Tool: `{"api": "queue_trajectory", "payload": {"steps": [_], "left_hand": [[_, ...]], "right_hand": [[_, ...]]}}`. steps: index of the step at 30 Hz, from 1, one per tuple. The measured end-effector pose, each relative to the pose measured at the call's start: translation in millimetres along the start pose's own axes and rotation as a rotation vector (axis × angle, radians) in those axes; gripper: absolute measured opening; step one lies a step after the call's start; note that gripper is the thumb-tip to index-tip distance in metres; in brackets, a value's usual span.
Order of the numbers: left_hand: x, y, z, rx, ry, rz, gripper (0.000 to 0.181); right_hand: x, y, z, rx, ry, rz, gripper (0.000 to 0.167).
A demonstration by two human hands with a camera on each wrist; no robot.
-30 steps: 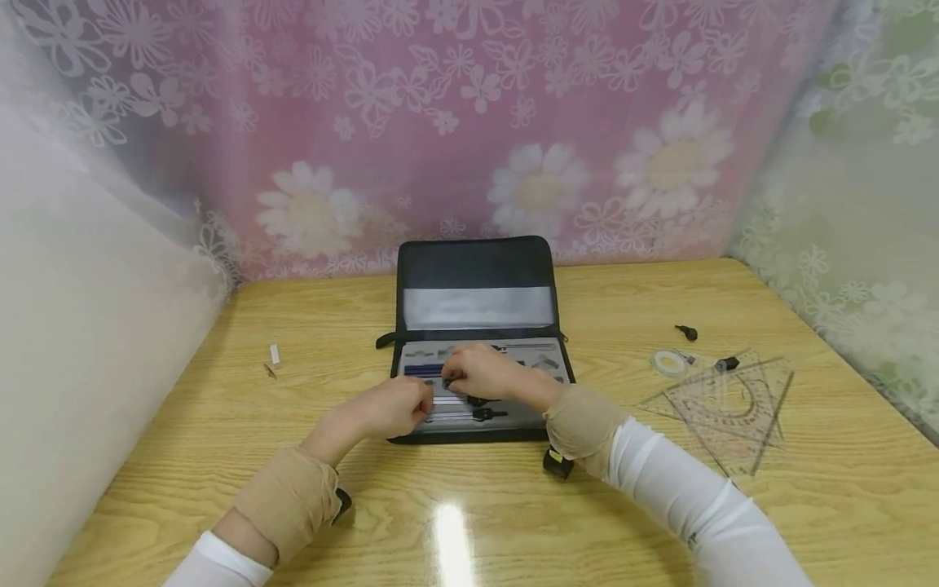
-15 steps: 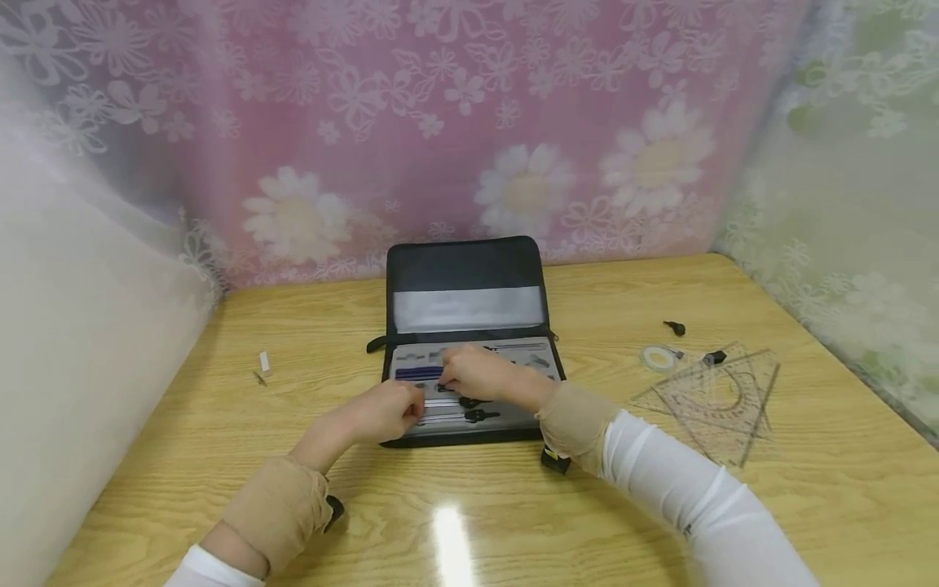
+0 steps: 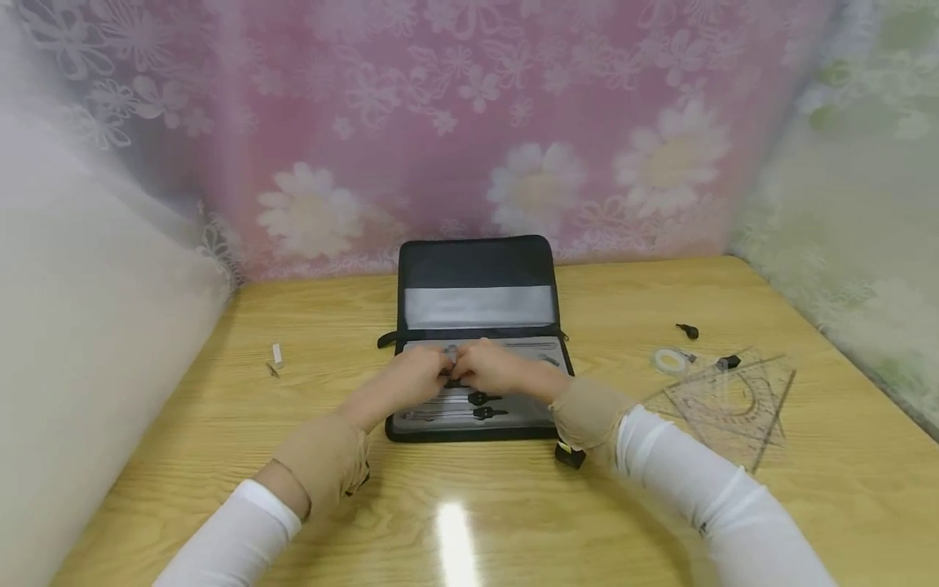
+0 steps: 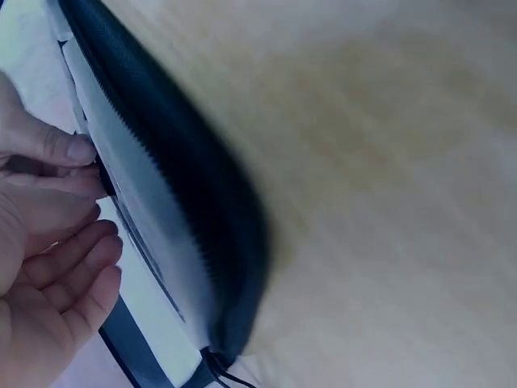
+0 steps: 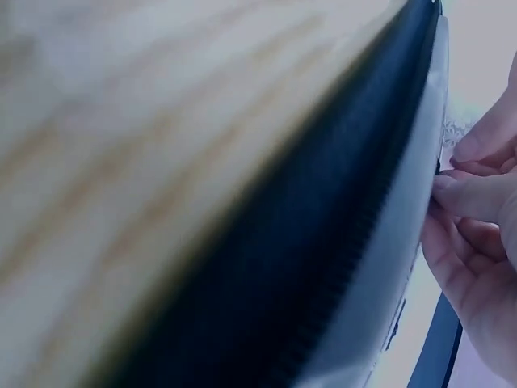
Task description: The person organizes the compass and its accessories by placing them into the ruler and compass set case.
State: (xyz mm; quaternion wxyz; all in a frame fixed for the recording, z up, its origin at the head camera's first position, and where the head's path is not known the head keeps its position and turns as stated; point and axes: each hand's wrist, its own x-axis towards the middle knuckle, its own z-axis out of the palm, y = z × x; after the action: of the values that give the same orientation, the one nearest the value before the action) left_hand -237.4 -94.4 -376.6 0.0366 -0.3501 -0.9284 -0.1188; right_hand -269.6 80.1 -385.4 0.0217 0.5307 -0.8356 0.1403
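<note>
An open black zip case (image 3: 477,265) holds a grey tray (image 3: 524,416) of drawing instruments, including black-headed compasses (image 3: 480,398). Over the tray's middle, my left hand (image 3: 414,377) and right hand (image 3: 490,367) meet at the fingertips. In the left wrist view a small dark part (image 4: 106,179) shows between the fingertips of both hands, above the tray; its shape is mostly hidden. From the right wrist view, the thumb and fingers of my right hand (image 5: 485,259) pinch at it, with the left fingers (image 5: 477,145) against the other side.
Transparent set squares and a protractor (image 3: 734,403), a white tape ring (image 3: 670,360) and black pieces (image 3: 688,331) lie right of the case. A white eraser-like block (image 3: 276,354) and a small thin item (image 3: 272,370) lie left. Curtains border the wooden table (image 3: 330,310).
My left hand has moved right and up from the case's left side to meet my right hand. My right hand has shifted slightly; more of the lower compasses now shows.
</note>
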Motion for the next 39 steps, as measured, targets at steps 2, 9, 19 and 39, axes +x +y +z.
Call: {"api": "queue_trajectory", "payload": {"steps": [2, 9, 19, 39], "left_hand": [[6.9, 2.7, 0.9, -0.002, -0.037, -0.013, 0.015], [8.2, 9.4, -2.1, 0.002, -0.101, -0.093, 0.031], [3.0, 17.2, -4.2, 0.074, -0.123, -0.059, 0.045], [7.9, 20.2, -2.0, 0.127, -0.210, -0.014, 0.033]], "right_hand": [[-2.5, 0.3, 0.0, 0.025, -0.014, 0.031, 0.016], [-1.7, -10.5, 0.3, 0.072, -0.060, 0.156, 0.010], [-1.9, -14.1, 0.0, 0.010, 0.044, 0.130, 0.012], [-9.0, -15.0, -1.4, -0.060, 0.016, 0.083, 0.018]]}}
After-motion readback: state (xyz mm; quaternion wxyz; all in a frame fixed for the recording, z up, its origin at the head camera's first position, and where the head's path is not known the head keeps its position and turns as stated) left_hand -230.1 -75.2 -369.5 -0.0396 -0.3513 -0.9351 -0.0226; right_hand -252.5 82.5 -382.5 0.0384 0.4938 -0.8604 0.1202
